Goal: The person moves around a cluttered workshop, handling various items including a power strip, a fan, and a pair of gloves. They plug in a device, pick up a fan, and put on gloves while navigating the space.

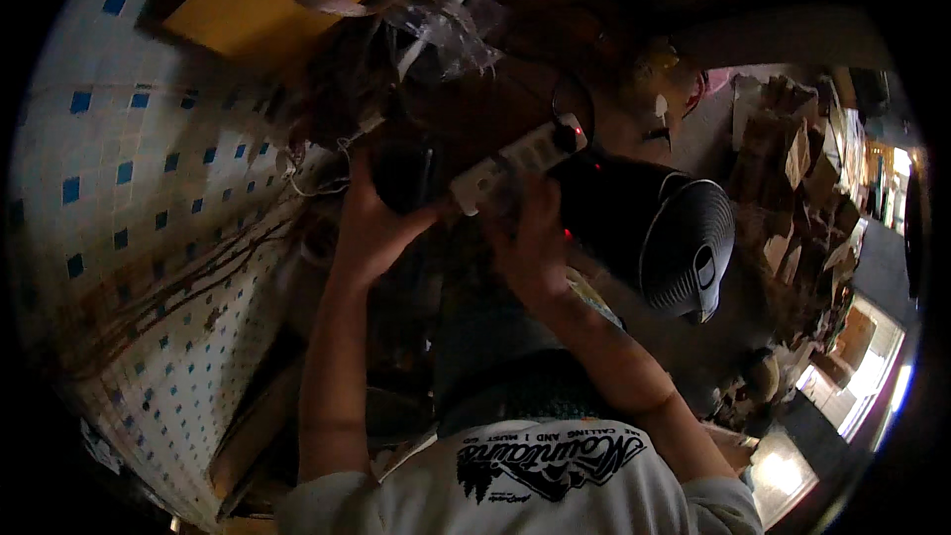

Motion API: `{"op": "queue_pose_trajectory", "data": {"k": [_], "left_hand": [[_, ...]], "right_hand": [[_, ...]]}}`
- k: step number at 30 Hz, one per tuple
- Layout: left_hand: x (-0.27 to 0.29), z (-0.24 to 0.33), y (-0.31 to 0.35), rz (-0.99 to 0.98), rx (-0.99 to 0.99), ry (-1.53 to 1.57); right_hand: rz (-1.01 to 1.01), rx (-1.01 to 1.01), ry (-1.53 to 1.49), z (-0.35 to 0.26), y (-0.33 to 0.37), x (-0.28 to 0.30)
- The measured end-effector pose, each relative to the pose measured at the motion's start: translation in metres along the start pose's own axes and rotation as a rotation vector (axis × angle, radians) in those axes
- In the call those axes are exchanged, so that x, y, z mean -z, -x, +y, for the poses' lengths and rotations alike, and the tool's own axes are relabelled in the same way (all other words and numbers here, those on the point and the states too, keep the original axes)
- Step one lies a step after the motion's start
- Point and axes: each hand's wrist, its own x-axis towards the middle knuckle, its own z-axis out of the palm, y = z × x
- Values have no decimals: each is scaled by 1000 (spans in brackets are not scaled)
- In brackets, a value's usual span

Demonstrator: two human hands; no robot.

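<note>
My left hand (pixel 374 238) curls its thumb and fingers round a dark, rounded, cup-like object (pixel 404 176), whose exact kind is lost in shadow. Motion smears my right hand (pixel 535 248), so its grip does not show clearly. Its fingertips are just below a white power strip (pixel 525 160), close to the strip's near side. A black plug (pixel 567 135) sits in the strip's far right end, beside a small red light. To the right of my right hand is a large black cylinder with a ribbed round lid (pixel 691 246), tilted in view.
A yellow box (pixel 267 0) stands at the far left, with crumpled clear plastic (pixel 446 35) to its right. Blue-and-white tiles (pixel 124 173) line the left wall. Thin white cord (pixel 322 183) lies by the wall. Torn brown cardboard (pixel 792 178) is piled at right.
</note>
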Motion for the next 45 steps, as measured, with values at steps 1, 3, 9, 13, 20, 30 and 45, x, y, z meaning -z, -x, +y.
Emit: {"op": "queue_pose_trajectory", "data": {"k": [1, 3, 9, 13, 20, 30, 45], "left_hand": [[-2, 0, -6, -28, -9, 13], [-10, 3, -16, -72, 20, -118], [-24, 2, -50, -167, -117, -249], [-30, 14, -67, -170, -191, -321], [-33, 20, -68, -193, -46, -370], [-29, 6, -52, -203, 37, -269], [-29, -6, -30, -125, 8, -310]], "right_hand": [[32, -14, -45, 2, -1, -2], [62, -41, -83, 8, -3, -4], [126, -176, -28, 16, -9, -21], [86, -336, -28, 14, -8, -21], [30, -337, -82, 17, 2, -16], [70, -272, -32, 14, -8, -11], [18, -443, -62, 11, 8, -9]]}}
